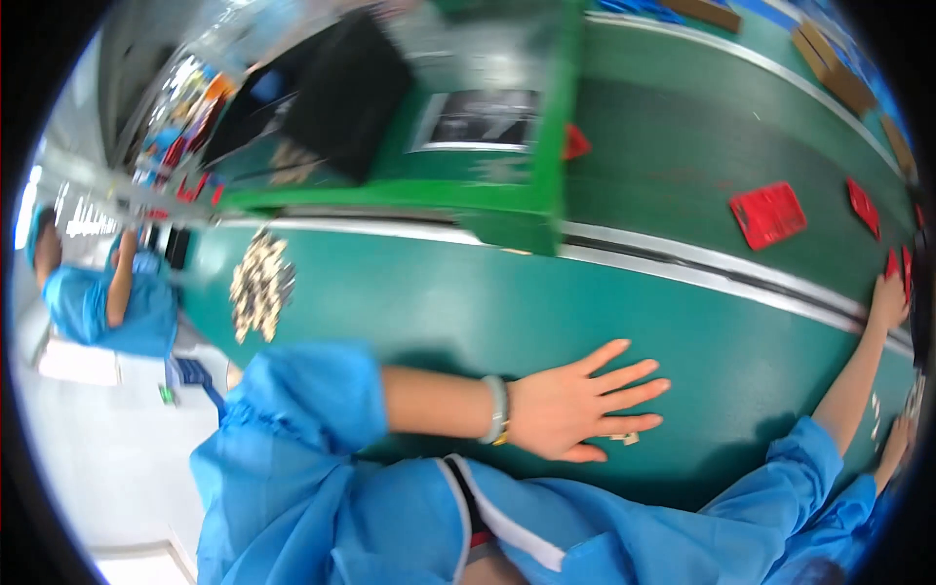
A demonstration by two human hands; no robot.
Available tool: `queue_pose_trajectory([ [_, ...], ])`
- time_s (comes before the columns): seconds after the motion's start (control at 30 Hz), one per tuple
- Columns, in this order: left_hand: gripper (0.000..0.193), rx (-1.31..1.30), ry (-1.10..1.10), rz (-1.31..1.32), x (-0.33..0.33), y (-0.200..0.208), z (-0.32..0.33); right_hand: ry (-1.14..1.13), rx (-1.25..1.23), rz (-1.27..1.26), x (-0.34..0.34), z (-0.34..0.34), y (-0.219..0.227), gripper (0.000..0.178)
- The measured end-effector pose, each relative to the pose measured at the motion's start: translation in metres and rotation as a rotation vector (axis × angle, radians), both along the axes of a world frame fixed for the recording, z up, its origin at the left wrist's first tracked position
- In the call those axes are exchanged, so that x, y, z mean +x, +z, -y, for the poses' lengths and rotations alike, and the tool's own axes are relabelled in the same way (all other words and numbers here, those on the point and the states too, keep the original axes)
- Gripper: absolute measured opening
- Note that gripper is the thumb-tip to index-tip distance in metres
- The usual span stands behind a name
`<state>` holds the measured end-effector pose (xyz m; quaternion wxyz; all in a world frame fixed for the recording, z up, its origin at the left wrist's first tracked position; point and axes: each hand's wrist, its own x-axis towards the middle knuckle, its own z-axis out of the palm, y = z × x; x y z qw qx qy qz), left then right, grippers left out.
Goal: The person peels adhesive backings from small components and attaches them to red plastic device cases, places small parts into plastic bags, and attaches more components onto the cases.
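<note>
My left hand (575, 405) is spread flat over the green tabletop (439, 302), fingers apart and pointing right. A bracelet circles its wrist. A small pale piece (629, 438) pokes out beside its fingers. My right arm stretches to the far right, where my right hand (888, 301) is closed on a red tray (907, 273) seen edge-on near the picture's rim. Part of that grip is too small and distorted to make out fully.
Beyond a metal rail lies a green belt with a red tray (769, 214) and another red tray (863, 208). A pile of pale pieces (260, 286) sits at left. A green frame (390, 195) stands ahead. People in blue work at left and right; one hand (895, 447) is close by.
</note>
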<state>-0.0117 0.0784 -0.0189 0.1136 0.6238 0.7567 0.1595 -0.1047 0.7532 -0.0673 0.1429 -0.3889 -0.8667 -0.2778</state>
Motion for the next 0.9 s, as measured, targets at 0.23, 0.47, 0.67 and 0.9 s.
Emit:
queue_pose_trajectory([
  [0.23,0.077,0.323,0.016,-0.011,0.006,-0.02,0.013,0.388,-0.229,-0.259,0.047,0.221,0.007,0.035],
  [0.47,0.032,0.154,0.223,0.187,-0.002,0.038,0.125,0.868,-0.672,-0.489,0.152,0.489,0.036,0.026],
  [0.67,0.02,0.43,1.006,-0.313,-0.093,0.034,0.421,1.37,-0.712,-0.312,0.19,0.72,0.098,0.032],
  [0.9,0.012,0.093,0.961,0.203,-0.14,0.021,0.505,1.667,-0.825,0.007,0.16,0.829,0.087,0.029],
])
